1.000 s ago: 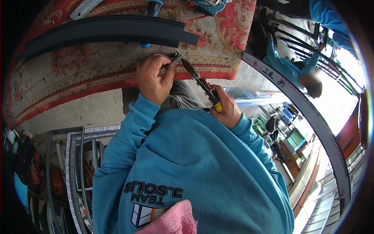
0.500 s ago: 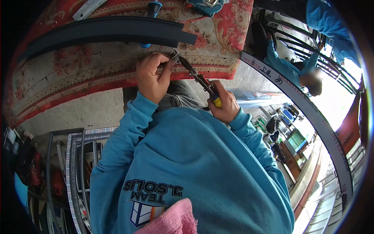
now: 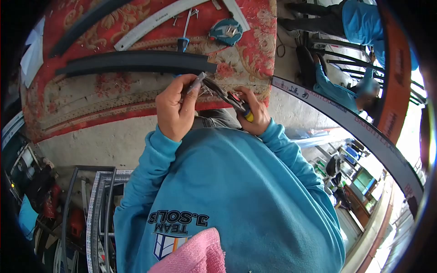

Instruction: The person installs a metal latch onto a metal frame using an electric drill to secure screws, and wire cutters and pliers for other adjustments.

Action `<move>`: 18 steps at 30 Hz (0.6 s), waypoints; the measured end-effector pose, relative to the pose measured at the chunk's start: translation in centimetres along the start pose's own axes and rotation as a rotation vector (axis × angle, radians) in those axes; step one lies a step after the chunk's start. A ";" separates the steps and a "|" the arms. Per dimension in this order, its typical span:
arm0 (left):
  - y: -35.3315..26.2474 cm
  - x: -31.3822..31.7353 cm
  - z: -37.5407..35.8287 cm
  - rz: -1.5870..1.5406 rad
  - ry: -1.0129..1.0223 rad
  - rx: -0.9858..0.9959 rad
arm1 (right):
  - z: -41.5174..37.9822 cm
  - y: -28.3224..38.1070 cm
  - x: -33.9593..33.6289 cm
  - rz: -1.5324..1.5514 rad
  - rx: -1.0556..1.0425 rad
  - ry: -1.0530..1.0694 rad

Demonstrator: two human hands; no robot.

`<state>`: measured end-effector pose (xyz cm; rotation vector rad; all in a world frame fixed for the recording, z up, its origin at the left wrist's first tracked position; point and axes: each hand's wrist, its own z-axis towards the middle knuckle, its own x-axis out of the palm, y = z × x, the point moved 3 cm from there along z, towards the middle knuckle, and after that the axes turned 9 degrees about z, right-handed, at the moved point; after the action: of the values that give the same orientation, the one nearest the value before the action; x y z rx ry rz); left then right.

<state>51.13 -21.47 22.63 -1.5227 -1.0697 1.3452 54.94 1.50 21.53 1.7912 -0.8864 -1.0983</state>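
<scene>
My left hand [image 3: 176, 107] pinches a small grey metal piece [image 3: 196, 83] between thumb and fingers. The jaws of a pair of pliers [image 3: 221, 94] meet that piece. Wrapped round the yellow-tipped handles of the pliers is my right hand [image 3: 256, 113]. Just beyond my left hand, a long dark metal profile [image 3: 136, 61] lies across the red patterned carpet [image 3: 98, 116]. A screwdriver [image 3: 183, 44] lies partly under the profile, its blade pointing away from me.
A metal square ruler [image 3: 157, 22] and a teal tape measure [image 3: 226, 32] lie on the carpet. Metal frames [image 3: 93, 218] stand at the lower left. Two people in blue, one crouching [image 3: 337, 91], are at the right beside dark bars. A long labelled profile [image 3: 350, 116] stretches down the right.
The view has tilted forward, showing more of the carpet, the ruler and the tape measure. The metal piece in my left hand has turned and shows a broader face. My right hand has moved closer to my left.
</scene>
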 end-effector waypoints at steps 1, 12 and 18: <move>-0.2 -0.1 0.6 0.019 -0.021 0.016 | 0.4 -0.6 0.3 0.000 -0.020 -0.010; 0.1 0.3 4.8 0.143 0.048 0.055 | 3.2 -4.4 1.0 -0.073 0.047 0.033; -0.2 0.9 6.1 0.044 0.142 0.004 | 3.3 -5.6 2.0 -0.024 -0.021 -0.155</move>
<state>45.08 -20.26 22.00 -1.6211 -0.9491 1.2483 53.42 1.05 14.94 1.7212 -0.9434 -1.2714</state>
